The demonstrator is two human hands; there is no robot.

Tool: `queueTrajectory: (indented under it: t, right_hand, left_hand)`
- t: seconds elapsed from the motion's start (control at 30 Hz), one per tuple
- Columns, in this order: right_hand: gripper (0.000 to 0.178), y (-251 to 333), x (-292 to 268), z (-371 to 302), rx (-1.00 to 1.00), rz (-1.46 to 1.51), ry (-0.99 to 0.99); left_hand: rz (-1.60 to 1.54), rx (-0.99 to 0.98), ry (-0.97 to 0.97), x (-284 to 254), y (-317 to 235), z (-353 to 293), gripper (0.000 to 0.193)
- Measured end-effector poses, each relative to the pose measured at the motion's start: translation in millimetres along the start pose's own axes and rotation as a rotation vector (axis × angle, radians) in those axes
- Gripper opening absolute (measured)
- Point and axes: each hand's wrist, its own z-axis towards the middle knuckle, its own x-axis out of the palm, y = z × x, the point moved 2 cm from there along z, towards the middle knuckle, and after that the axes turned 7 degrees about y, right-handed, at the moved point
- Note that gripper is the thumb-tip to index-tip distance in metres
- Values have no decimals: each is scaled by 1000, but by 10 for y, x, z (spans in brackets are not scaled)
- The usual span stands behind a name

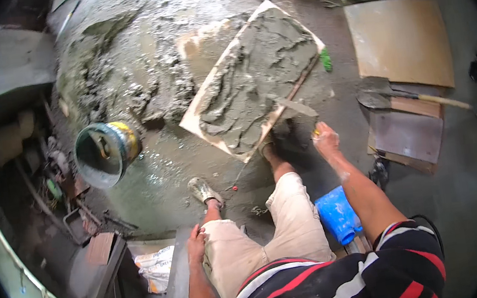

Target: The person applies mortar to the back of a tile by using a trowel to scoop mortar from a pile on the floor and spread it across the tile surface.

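My right hand (pixel 326 141) is closed round the handle of a trowel (pixel 297 107). The trowel's pale blade reaches over the near right edge of a rectangular panel (pixel 191 122), its tip at the mortar. Wet grey mortar (pixel 259 70) covers most of the panel in uneven ridges, leaving pale borders bare. The panel is set at a slant in front of my feet; what supports it is hidden. My left hand (pixel 196 245) rests beside my left thigh, its fingers loosely bent and apart, with nothing visible in them.
A heap of wet mortar (pixel 139 54) spreads across the floor beyond a bucket (pixel 98 156) at left. At right lie a shovel (pixel 415 96) and flat panels (pixel 400 42). A blue container (pixel 338 214) stands beside my right leg; a printed bag (pixel 156 267) lies at lower left.
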Motion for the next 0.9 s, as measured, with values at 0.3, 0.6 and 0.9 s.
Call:
queueTrajectory:
  t: [0.3,0.6,0.9]
  right_hand:
    - [21,377,-302,309,75,47,377]
    - [16,1492,-413,563,396,1045,473]
    - [14,2503,400,562,625,1311,204]
  left_hand:
    - [195,195,-396,-684,139,-103,53]
    - [-573,376,-262,-2466,-1565,826,46]
    - [-387,232,-231,-4539,-1224,4100,35]
